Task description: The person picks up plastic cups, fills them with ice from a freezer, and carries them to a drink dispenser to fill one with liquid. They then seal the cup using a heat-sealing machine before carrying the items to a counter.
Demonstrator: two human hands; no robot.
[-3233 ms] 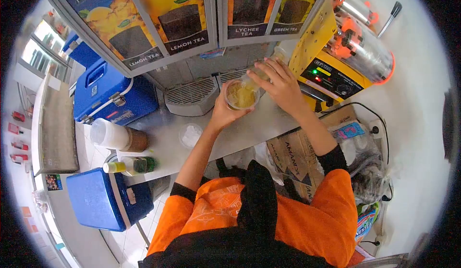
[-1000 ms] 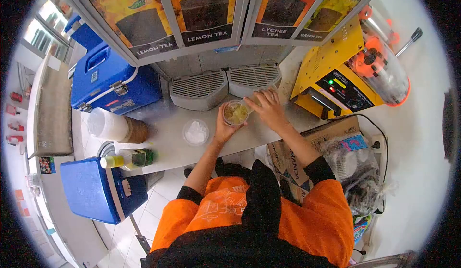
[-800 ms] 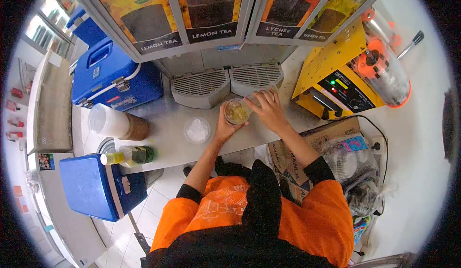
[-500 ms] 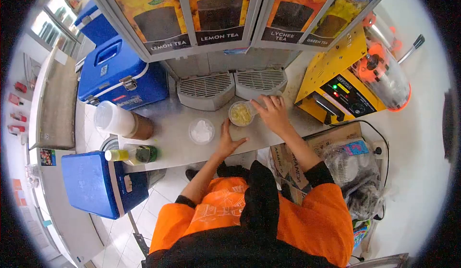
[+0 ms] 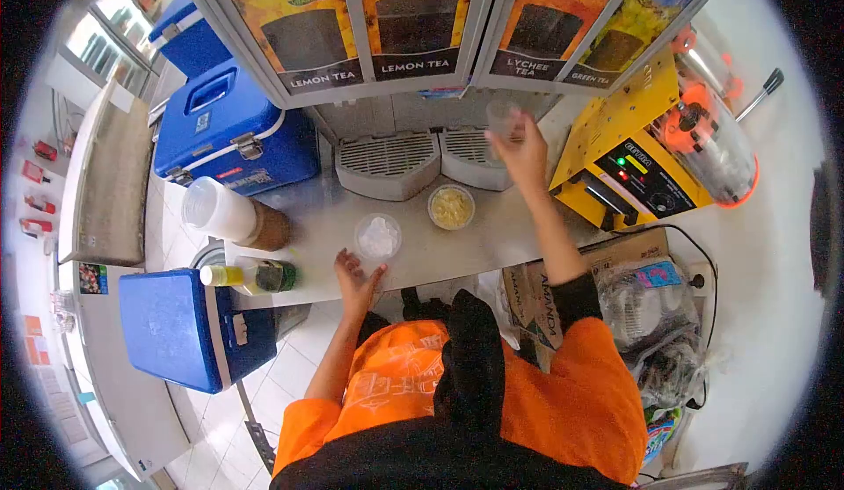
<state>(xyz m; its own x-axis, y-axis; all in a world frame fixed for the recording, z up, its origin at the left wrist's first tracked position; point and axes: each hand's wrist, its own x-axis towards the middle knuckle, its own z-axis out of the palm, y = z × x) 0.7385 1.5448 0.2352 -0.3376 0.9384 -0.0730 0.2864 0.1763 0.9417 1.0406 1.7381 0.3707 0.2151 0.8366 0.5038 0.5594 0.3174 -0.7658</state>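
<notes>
My right hand (image 5: 525,149) is raised in front of the right drip tray, fingers closed around a small clear plastic cup (image 5: 503,118). My left hand (image 5: 358,279) hovers at the counter's front edge, fingers apart and holding nothing, just below a clear cup of ice (image 5: 379,237). To the right of the ice, another clear cup (image 5: 451,207) stands upright with pale yellow, shredded-looking contents. Both standing cups rest on the metal counter (image 5: 422,257).
Behind the cups stands a tea dispenser (image 5: 462,81) with a left drip tray (image 5: 387,165). A yellow cup-sealing machine (image 5: 620,160) is at right. On the left are a brown-filled pitcher (image 5: 264,225), a green bottle (image 5: 268,275) and blue cooler boxes (image 5: 237,130).
My right hand has lifted away from the yellow-filled cup, up and right, with the small clear cup. My left hand has moved left from beside that cup toward the ice cup.
</notes>
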